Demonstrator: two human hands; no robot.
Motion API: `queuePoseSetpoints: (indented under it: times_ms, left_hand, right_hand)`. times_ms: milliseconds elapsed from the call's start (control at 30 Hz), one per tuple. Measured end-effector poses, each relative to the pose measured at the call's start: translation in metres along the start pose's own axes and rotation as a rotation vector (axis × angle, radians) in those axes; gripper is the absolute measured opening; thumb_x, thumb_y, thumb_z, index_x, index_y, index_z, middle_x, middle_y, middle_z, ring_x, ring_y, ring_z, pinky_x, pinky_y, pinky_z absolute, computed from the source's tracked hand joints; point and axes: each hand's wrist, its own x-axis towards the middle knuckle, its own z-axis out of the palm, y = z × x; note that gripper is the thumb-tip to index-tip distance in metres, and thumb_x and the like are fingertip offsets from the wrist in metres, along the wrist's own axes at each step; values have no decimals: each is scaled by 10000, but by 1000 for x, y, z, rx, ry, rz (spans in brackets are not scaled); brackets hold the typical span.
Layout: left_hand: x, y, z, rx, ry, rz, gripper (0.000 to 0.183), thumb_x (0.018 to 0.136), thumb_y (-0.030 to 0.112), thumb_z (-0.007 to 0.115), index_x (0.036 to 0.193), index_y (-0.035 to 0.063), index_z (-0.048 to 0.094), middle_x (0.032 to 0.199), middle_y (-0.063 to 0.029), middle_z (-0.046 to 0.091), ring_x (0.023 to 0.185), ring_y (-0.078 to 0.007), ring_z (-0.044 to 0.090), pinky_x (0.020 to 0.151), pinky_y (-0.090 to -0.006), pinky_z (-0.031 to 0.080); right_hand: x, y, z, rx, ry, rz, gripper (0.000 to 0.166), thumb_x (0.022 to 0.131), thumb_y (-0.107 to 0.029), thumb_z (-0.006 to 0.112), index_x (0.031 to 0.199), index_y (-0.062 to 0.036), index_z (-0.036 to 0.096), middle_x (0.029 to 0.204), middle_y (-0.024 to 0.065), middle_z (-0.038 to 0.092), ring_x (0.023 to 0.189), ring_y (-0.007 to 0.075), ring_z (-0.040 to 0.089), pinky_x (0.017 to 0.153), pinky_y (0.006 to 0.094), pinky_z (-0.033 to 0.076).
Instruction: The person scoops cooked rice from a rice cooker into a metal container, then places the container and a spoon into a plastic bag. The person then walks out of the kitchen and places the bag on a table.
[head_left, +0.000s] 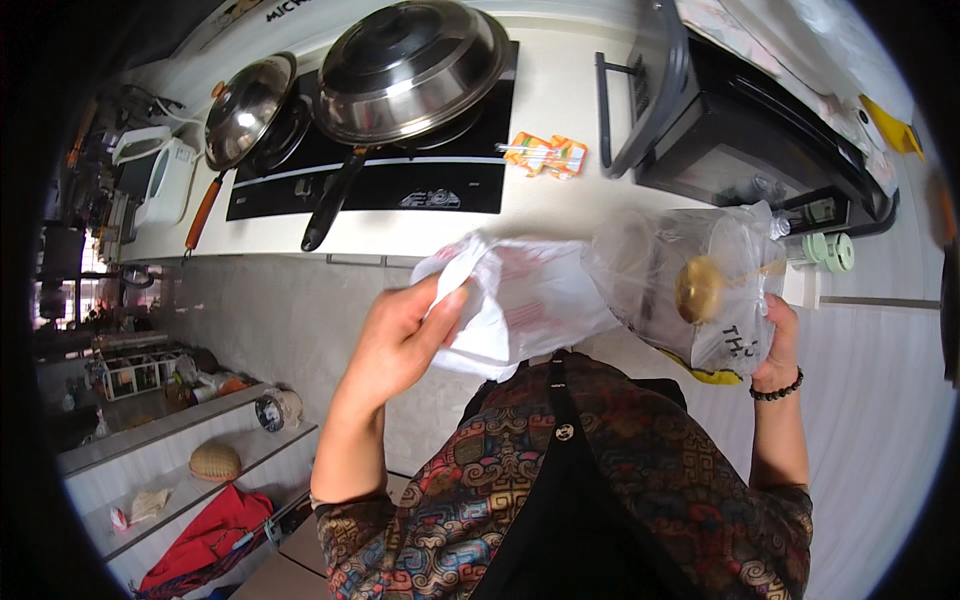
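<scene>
My left hand (409, 334) pinches the rim of a white plastic bag (540, 300), whose body spreads to the right in front of my waist. In my right hand (780, 337) is a clear plastic bag (645, 277) gathered at its right side. A round gold-coloured item (699, 290) shows through the clear film, along with round clear shapes that look like containers. Dark lettering and a yellow edge show at the lower part of this bag. The two bags meet or overlap near the middle; whether one enters the other cannot be told.
A lidded wok (412, 75) and a smaller lidded pan (251, 112) stand on the black cooktop (450, 187), handles towards me. Orange-and-white packets (547, 155) lie on the counter beside it. A black oven-like appliance (750, 142) and a green-topped container (829, 252) are at right.
</scene>
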Motion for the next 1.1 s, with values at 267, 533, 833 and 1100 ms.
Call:
queuePoseSetpoints:
  times_ms: [267,533,833,1100]
  left_hand:
    - [99,-39,72,-100,-238,111,211,937,182,480,1043,51,606,699,-13,573,643,-91,494,614,-247,424]
    - [106,-100,107,186,-131,180,327,779,96,601,1093,14,563,1059,-128,618,929,-262,592,837,-357,461]
    - [107,-113,119,-65,-135,306,476,799,92,601,1248,26,456,1246,-123,499,1090,-207,514,918,-345,433]
    - [103,-100,86,-760,-45,-427,338,923,225,504,1200,35,537,1007,-46,622,858,-103,585,763,-259,491]
  right_hand:
    - [8,-21,16,-15,-97,14,392,813,-162,554,1130,68,524,1064,173,612,954,273,611,869,382,483]
    - [67,16,29,-25,-208,128,345,797,-117,590,1110,19,543,1036,108,619,919,208,623,836,338,498]
    - [90,6,92,-131,-398,221,333,792,-155,620,1071,21,577,998,106,634,885,185,629,827,310,495]
    - [122,32,24,-153,-239,232,321,790,-126,604,1075,17,572,987,102,640,890,194,629,817,324,502]
